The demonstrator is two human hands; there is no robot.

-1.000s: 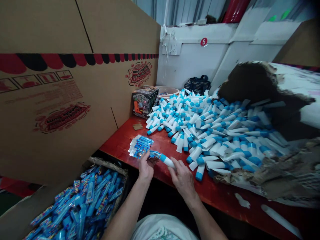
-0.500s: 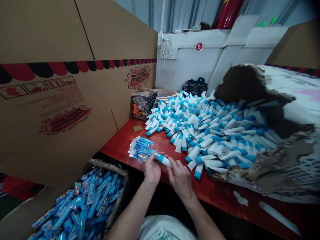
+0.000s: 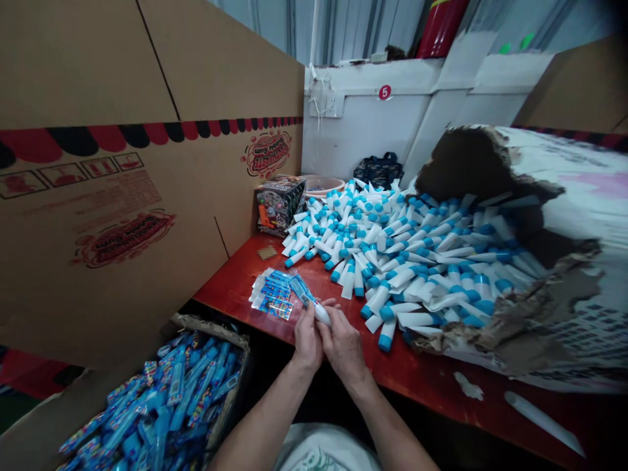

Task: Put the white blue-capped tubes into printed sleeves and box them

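Observation:
My left hand is closed on a blue printed plastic wrapper, which points up and left over the table. Pinched in my right hand is a white squeeze tube. Its front end sits inside the near end of the wrapper, and its rear lies between my fingers and thumbs. Both hands nearly touch around the tube. Just beyond the left hand, several flat printed wrappers lie overlapping on the red table.
A big heap of white tubes with blue caps spills from a torn carton at right. Wrapped tubes fill an open box at lower left. A tall cardboard box walls the left. A small box and pink basin stand behind.
Both hands have drawn together, the left moving right and closing round the wrapper. Wrapper and tube have swung to a steeper angle, and the tube sits deeper in the wrapper.

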